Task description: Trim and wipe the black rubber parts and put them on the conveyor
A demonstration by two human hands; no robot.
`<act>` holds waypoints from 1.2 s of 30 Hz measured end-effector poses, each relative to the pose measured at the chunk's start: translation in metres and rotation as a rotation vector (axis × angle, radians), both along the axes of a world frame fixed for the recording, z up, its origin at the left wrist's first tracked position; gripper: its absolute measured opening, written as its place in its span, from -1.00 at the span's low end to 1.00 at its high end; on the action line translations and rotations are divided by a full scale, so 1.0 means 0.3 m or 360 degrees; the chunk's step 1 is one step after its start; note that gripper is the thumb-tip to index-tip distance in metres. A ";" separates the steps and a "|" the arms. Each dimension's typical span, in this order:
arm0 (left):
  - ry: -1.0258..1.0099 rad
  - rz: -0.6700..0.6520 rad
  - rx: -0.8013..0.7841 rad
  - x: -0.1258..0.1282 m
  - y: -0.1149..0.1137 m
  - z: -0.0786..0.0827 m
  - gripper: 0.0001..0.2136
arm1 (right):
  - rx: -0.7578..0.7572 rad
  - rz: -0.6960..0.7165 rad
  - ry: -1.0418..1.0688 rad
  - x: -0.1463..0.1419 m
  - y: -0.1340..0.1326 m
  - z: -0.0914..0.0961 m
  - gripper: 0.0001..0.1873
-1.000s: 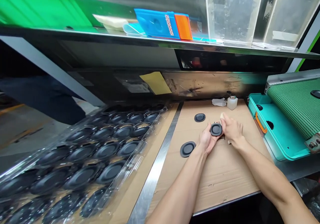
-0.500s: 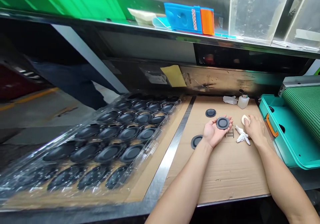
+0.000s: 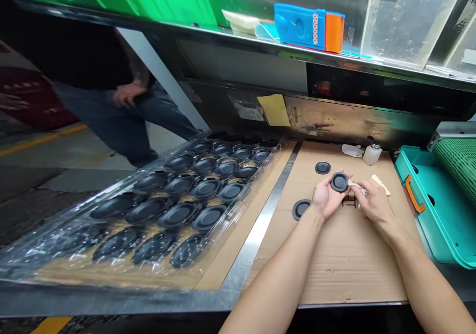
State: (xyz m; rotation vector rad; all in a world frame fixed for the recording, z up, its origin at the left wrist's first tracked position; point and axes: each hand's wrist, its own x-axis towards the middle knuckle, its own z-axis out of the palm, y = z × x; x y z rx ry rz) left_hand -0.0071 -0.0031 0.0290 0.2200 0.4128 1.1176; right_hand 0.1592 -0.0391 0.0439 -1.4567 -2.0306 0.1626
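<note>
My left hand [image 3: 325, 200] holds a round black disc [image 3: 339, 181] up by its edge over the cardboard sheet [image 3: 334, 254]. My right hand [image 3: 374, 202] is closed on a small white cloth [image 3: 357, 188], its end touching the disc's right side. Two more black discs lie flat on the cardboard, one behind my hands [image 3: 323, 167] and one to the left of my left wrist [image 3: 300, 208]. A pale stick-like piece [image 3: 381, 184] lies just right of my right hand.
A clear plastic tray [image 3: 163, 200] filled with several black discs covers the left of the bench. A small white bottle [image 3: 372, 153] and crumpled wipe [image 3: 351, 150] stand at the back. A teal bin [image 3: 431, 200] and green belt [image 3: 461, 163] lie right. Another person [image 3: 122, 105] stands behind left.
My right hand let go of the pale piece on the cardboard, picked up the white cloth and brought it to the disc. The view has swung left, showing the other person.
</note>
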 end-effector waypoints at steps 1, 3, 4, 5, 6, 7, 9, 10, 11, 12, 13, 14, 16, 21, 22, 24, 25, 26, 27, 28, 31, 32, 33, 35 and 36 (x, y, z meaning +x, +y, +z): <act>0.0031 -0.0019 0.0012 0.015 -0.007 -0.003 -0.67 | 0.0018 0.0042 0.0054 -0.013 0.000 -0.007 -0.72; 0.0088 -0.0062 0.0045 0.049 -0.025 -0.009 -0.68 | 0.0025 0.0049 0.0112 -0.038 -0.006 -0.020 -0.72; 0.0106 -0.0076 0.0059 0.064 -0.034 -0.011 -0.68 | 0.0029 0.0030 0.0122 -0.050 -0.010 -0.026 -0.72; 0.0115 -0.0088 0.0065 0.077 -0.042 -0.013 -0.68 | 0.0031 0.0026 0.0120 -0.061 -0.015 -0.031 -0.73; 0.0118 -0.0100 0.0061 0.086 -0.048 -0.015 -0.69 | 0.0029 0.0047 0.0105 -0.071 -0.021 -0.034 -0.74; 0.0117 -0.0108 0.0049 0.090 -0.050 -0.017 -0.69 | 0.0016 0.0093 0.0067 -0.078 -0.026 -0.037 -0.75; 0.0114 -0.0097 0.0018 0.082 -0.045 -0.020 -0.70 | -0.0029 0.0145 -0.0071 -0.084 -0.030 -0.041 -0.76; 0.0113 -0.0074 0.0012 0.070 -0.037 -0.020 -0.71 | -0.0057 0.0111 -0.0155 -0.080 -0.029 -0.043 -0.77; 0.0108 -0.0041 0.0015 0.055 -0.028 -0.020 -0.72 | -0.0084 0.0044 -0.0231 -0.074 -0.026 -0.045 -0.77; 0.0099 -0.0007 0.0021 0.038 -0.018 -0.020 -0.72 | -0.0105 -0.0039 -0.0286 -0.064 -0.020 -0.047 -0.77; 0.0084 0.0020 0.0026 0.022 -0.008 -0.018 -0.73 | -0.0118 -0.0118 -0.0313 -0.052 -0.014 -0.049 -0.77; 0.0061 0.0032 0.0026 0.007 0.000 -0.014 -0.72 | -0.0121 -0.0183 -0.0310 -0.041 -0.008 -0.052 -0.76; -0.0010 0.0030 0.0000 -0.016 0.011 -0.004 -0.71 | -0.0098 -0.0265 -0.0253 -0.022 0.001 -0.056 -0.74; -0.0215 -0.0006 -0.0099 -0.038 0.003 0.035 -0.56 | -0.0157 -0.0215 -0.0229 -0.017 0.003 -0.063 -0.78; -0.0235 -0.0019 -0.0116 -0.040 -0.002 0.042 -0.52 | -0.0201 -0.0177 -0.0248 -0.018 0.002 -0.063 -0.78; -0.0239 -0.0064 -0.0159 -0.043 -0.011 0.052 -0.45 | -0.0285 -0.0111 -0.0303 -0.019 0.004 -0.061 -0.74; -0.0228 -0.0090 -0.0184 -0.043 -0.015 0.055 -0.42 | -0.0318 -0.0085 -0.0336 -0.018 0.006 -0.059 -0.72; -0.0215 -0.0113 -0.0209 -0.044 -0.018 0.057 -0.41 | -0.0343 -0.0061 -0.0360 -0.015 0.008 -0.056 -0.71; -0.0204 -0.0131 -0.0229 -0.043 -0.020 0.057 -0.40 | -0.0362 -0.0034 -0.0370 -0.012 0.010 -0.053 -0.71; -0.0199 -0.0141 -0.0243 -0.043 -0.022 0.057 -0.40 | -0.0376 -0.0004 -0.0367 -0.008 0.012 -0.051 -0.72; -0.0214 -0.0142 -0.0259 -0.041 -0.024 0.056 -0.42 | -0.0410 0.0083 -0.0340 0.003 0.012 -0.048 -0.77; -0.0224 -0.0144 -0.0262 -0.041 -0.025 0.057 -0.42 | -0.0417 0.0109 -0.0348 0.006 0.011 -0.051 -0.76; -0.0235 -0.0146 -0.0265 -0.042 -0.026 0.058 -0.42 | -0.0420 0.0134 -0.0363 0.009 0.011 -0.054 -0.76; -0.0251 -0.0156 -0.0273 -0.044 -0.027 0.061 -0.41 | -0.0400 0.0178 -0.0388 0.015 0.012 -0.065 -0.78; -0.0254 -0.0164 -0.0275 -0.046 -0.028 0.063 -0.41 | -0.0371 0.0191 -0.0385 0.017 0.015 -0.071 -0.80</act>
